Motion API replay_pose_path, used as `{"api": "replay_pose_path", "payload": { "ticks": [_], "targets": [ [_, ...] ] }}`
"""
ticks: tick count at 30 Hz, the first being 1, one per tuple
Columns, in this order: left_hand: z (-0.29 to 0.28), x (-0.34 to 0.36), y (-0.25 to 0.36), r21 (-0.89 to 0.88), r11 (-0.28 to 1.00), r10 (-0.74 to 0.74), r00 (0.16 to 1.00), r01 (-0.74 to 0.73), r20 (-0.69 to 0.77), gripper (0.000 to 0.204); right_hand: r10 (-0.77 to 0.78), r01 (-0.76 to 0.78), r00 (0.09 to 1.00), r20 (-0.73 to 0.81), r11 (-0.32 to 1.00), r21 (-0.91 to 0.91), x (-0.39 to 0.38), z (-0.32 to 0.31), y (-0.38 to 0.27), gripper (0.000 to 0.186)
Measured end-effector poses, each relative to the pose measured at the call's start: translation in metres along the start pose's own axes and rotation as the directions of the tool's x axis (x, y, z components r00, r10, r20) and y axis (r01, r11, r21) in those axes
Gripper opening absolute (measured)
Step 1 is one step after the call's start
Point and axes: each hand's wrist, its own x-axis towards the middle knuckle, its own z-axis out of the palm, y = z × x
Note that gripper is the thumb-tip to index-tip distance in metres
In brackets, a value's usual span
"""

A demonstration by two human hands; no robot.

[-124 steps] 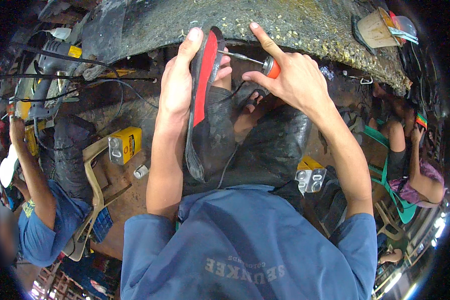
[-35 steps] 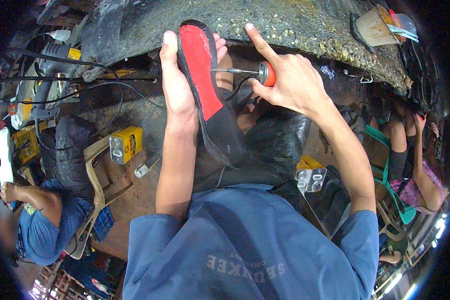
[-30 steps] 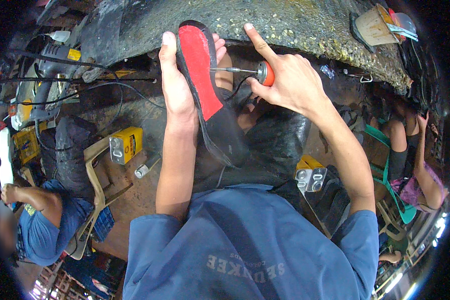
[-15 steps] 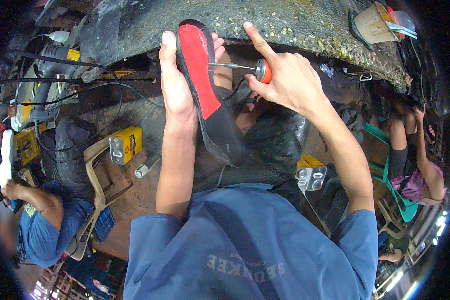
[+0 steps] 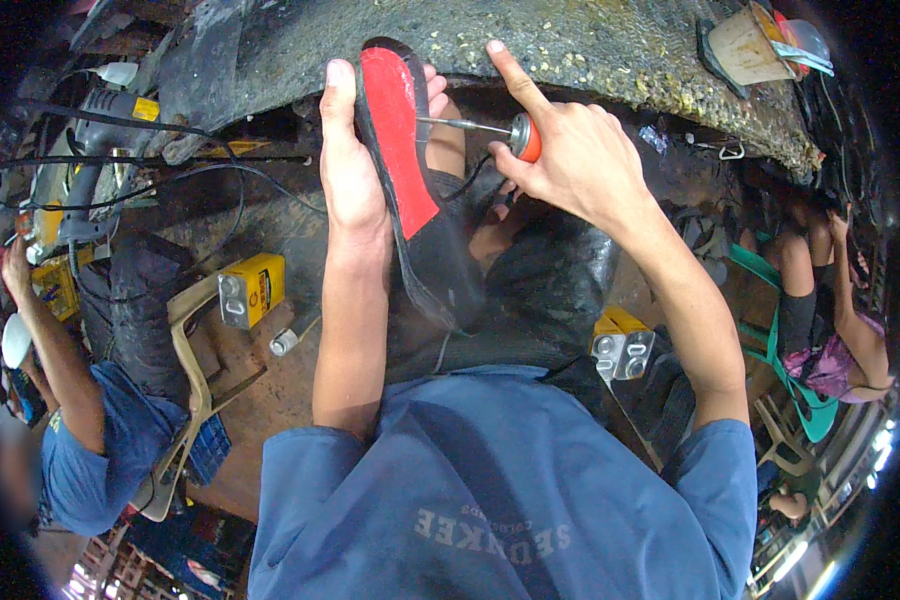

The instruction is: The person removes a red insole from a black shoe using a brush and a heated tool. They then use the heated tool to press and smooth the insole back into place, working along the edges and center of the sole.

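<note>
Clasping a red-and-black sole [image 5: 420, 190], left fingers [image 5: 436, 88] wrapped behind it, right fingers [image 5: 520, 172] curled round a tool [image 5: 526, 139], index [image 5: 516, 74] extended.

— What did I see remotely?
— At eleven o'clock, the left hand [image 5: 355, 185] gripped a black-and-red shoe part [image 5: 395, 125]; at one, the right hand [image 5: 582, 160] held an orange-handled tool [image 5: 523, 138], its tip at the shoe part.

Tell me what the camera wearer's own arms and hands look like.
Short, loose blue fabric sleeves belong to a blue T-shirt with faded pale lettering. Both forearms are bare. The left hand and right hand wear no gloves, and no watch or bracelet shows.
</note>
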Motion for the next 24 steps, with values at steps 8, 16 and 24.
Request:
{"api": "replay_pose_path", "payload": {
  "ticks": [8, 16, 24],
  "targets": [
    [-0.0006, -0.0017, 0.0023, -0.011, 0.999, -0.036, 0.999, 0.035, -0.016, 0.087, -0.016, 0.015, 1.0, -0.023, 1.0, -0.015, 0.0005, -0.0025, -0.0048, 0.105],
    [-0.0033, -0.0035, 0.0006, 0.008, 0.999, -0.031, 0.999, 0.031, -0.016, 0.085, 0.009, -0.01, 1.0, -0.021, 0.998, -0.054, 0.0002, -0.0013, -0.006, 0.104],
    [-0.0061, -0.0061, 0.0005, 0.0, 0.999, -0.051, 0.999, 0.051, -0.005, 0.084, 0.022, -0.024, 0.999, -0.029, 0.997, -0.067, 0.0004, 0.0, -0.0062, 0.103]
  ]
}}
